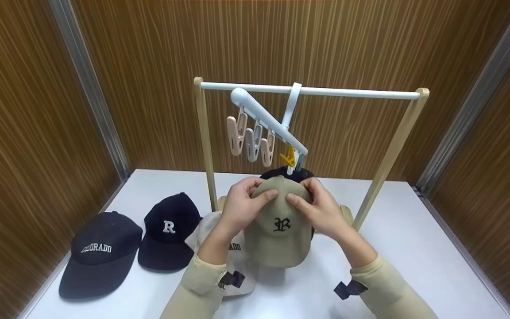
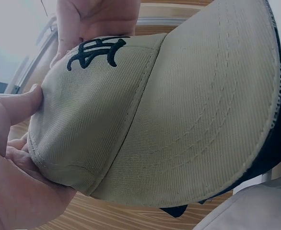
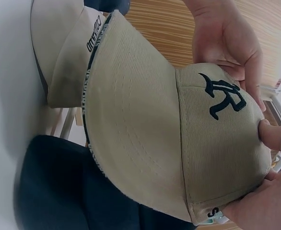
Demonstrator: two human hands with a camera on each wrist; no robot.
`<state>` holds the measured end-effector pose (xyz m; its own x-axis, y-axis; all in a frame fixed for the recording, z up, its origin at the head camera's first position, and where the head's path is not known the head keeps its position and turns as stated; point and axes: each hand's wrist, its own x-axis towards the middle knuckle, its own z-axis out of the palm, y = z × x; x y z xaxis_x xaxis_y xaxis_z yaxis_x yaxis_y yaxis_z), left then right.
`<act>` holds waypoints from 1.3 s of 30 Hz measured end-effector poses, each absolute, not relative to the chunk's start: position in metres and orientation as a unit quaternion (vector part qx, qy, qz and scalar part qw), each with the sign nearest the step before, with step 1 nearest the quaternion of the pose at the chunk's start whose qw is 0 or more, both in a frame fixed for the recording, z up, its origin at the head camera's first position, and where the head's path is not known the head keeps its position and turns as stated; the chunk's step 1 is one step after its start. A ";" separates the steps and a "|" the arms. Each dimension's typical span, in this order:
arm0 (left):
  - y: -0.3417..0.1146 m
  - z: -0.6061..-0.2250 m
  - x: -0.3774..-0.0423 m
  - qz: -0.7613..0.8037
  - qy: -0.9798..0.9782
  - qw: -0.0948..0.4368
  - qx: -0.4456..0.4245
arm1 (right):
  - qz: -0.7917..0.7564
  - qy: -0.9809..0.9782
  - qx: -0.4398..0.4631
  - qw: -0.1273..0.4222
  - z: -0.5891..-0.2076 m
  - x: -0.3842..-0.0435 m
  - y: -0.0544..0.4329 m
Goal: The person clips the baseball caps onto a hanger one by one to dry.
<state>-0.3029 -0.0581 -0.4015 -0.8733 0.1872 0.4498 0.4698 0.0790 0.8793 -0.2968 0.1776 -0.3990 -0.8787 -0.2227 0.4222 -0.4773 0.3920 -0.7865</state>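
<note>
A khaki baseball cap [image 1: 277, 243] with a dark embroidered letter hangs between both hands, brim down and front toward me. My left hand [image 1: 247, 204] grips one side of its crown, thumb on the front and fingers behind; in the left wrist view that thumb presses the crown [image 2: 78, 115]. On the other side my right hand [image 1: 324, 212] holds it likewise, thumb on the front. Right behind is a dark cap [image 1: 297, 174], mostly hidden, below a yellow clip [image 1: 288, 157] and a white clip [image 1: 292, 166]. Fingers behind the khaki cap are partly hidden.
A white hanger [image 1: 264, 110] with several clips, among them a pink clip [image 1: 236, 137], hooks over the rack's white rail [image 1: 352, 93]. On the white table lie a navy COLORADO cap [image 1: 102, 261], a navy R cap [image 1: 168, 243] and a white cap [image 1: 239, 288], partly covered by my left arm.
</note>
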 end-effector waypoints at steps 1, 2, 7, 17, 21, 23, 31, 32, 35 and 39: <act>-0.058 -0.401 -0.304 -0.640 -0.726 0.112 -0.225 | 0.507 -0.826 0.213 0.123 -0.398 -0.298 0.178; -0.059 -0.401 -0.305 -0.641 -0.725 0.113 -0.225 | 0.506 -0.827 0.214 0.121 -0.397 -0.299 0.178; -0.060 -0.401 -0.309 -0.647 -0.718 0.122 -0.225 | 0.498 -0.832 0.220 0.108 -0.391 -0.303 0.180; -0.060 -0.400 -0.310 -0.656 -0.705 0.134 -0.233 | 0.475 -0.844 0.228 0.100 -0.381 -0.309 0.182; -0.061 -0.401 -0.310 -0.655 -0.706 0.135 -0.234 | 0.481 -0.838 0.234 0.108 -0.376 -0.314 0.181; -0.062 -0.401 -0.310 -0.656 -0.704 0.133 -0.236 | 0.485 -0.835 0.235 0.113 -0.373 -0.316 0.180; -0.064 -0.400 -0.310 -0.662 -0.701 0.127 -0.232 | 0.491 -0.831 0.216 0.146 -0.361 -0.324 0.175; -0.064 -0.400 -0.310 -0.663 -0.701 0.126 -0.231 | 0.491 -0.831 0.213 0.151 -0.359 -0.325 0.174; -0.065 -0.401 -0.309 -0.665 -0.701 0.124 -0.228 | 0.483 -0.835 0.202 0.169 -0.356 -0.327 0.172; -0.065 -0.401 -0.308 -0.665 -0.700 0.124 -0.227 | 0.462 -0.842 0.193 0.200 -0.352 -0.330 0.168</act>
